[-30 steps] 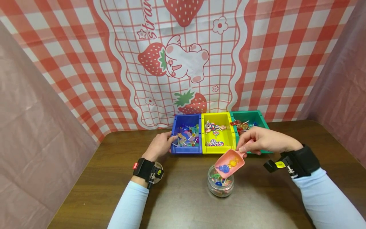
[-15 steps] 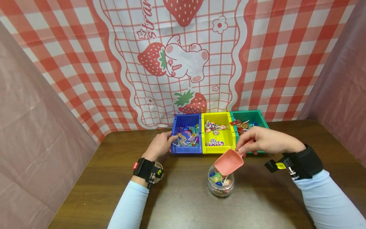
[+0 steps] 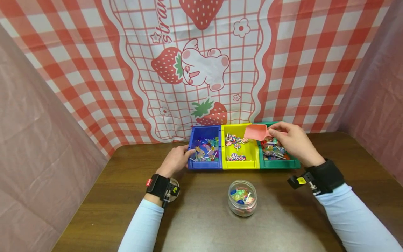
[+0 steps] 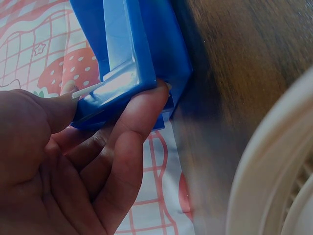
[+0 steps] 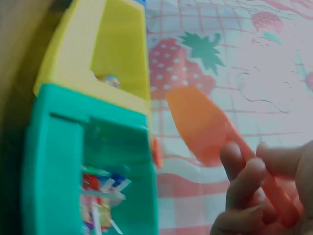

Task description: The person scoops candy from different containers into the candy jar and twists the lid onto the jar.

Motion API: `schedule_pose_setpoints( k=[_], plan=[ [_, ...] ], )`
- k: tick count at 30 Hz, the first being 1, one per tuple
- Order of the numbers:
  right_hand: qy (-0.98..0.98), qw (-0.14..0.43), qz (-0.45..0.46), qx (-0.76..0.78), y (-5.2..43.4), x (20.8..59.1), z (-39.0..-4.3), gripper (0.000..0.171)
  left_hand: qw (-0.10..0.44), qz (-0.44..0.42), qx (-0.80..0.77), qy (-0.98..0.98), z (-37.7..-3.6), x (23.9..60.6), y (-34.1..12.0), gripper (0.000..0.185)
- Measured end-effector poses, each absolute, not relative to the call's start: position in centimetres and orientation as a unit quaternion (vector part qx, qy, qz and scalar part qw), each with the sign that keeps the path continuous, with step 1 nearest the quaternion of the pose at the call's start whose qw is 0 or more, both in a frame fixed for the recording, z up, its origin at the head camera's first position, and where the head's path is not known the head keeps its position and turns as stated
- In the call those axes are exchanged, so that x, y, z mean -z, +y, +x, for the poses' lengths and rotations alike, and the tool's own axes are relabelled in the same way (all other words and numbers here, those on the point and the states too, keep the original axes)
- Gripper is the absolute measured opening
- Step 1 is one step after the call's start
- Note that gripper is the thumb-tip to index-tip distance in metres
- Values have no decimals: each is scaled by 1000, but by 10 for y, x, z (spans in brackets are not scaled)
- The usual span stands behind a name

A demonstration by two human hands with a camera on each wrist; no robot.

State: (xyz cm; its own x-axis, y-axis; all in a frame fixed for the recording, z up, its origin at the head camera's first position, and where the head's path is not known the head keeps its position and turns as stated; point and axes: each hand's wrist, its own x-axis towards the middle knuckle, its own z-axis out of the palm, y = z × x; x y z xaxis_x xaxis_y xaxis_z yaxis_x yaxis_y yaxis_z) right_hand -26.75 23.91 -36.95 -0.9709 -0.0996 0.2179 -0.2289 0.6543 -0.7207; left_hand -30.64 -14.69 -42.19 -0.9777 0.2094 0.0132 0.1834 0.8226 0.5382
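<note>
My right hand (image 3: 291, 140) pinches the handle of a pink scoop (image 3: 255, 132), held over the back of the yellow bin (image 3: 240, 163) and the green bin (image 3: 278, 163). In the right wrist view the scoop (image 5: 205, 125) hangs above the green bin (image 5: 54, 161). My left hand (image 3: 175, 160) grips the front left corner of the blue bin (image 3: 204, 164); its fingers (image 4: 132, 142) curl round the blue bin's wall (image 4: 142, 54). All three bins hold small wrapped candies. A clear glass jar (image 3: 242, 198) with several candies stands on the table in front of the bins.
The bins stand side by side at the back edge of a dark wooden table (image 3: 201, 217). A red checked cloth with strawberries (image 3: 201, 70) hangs right behind them. Pink cloth walls close in on both sides.
The right hand tipped the candies from the scoop into the jar, then lifted the empty scoop away and back over the yellow and green bins. The left hand stayed put.
</note>
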Motion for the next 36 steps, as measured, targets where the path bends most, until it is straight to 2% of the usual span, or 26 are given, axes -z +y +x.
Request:
schedule_pose_setpoints(
  k=[8, 18, 29, 36],
  plan=[
    [-911, 128, 26, -391, 237, 383, -274, 46, 28, 99, -284, 953, -306, 422, -147, 34],
    [-917, 146, -7, -372, 255, 381, -277, 48, 29, 99, -284, 953, -305, 422, -147, 33],
    [-949, 115, 25, -294, 264, 383, -280, 29, 32, 95, -286, 953, -305, 420, -147, 34],
    [-955, 78, 38, -283, 267, 389, -283, 30, 35, 94, -286, 953, -306, 421, -147, 35]
  ],
)
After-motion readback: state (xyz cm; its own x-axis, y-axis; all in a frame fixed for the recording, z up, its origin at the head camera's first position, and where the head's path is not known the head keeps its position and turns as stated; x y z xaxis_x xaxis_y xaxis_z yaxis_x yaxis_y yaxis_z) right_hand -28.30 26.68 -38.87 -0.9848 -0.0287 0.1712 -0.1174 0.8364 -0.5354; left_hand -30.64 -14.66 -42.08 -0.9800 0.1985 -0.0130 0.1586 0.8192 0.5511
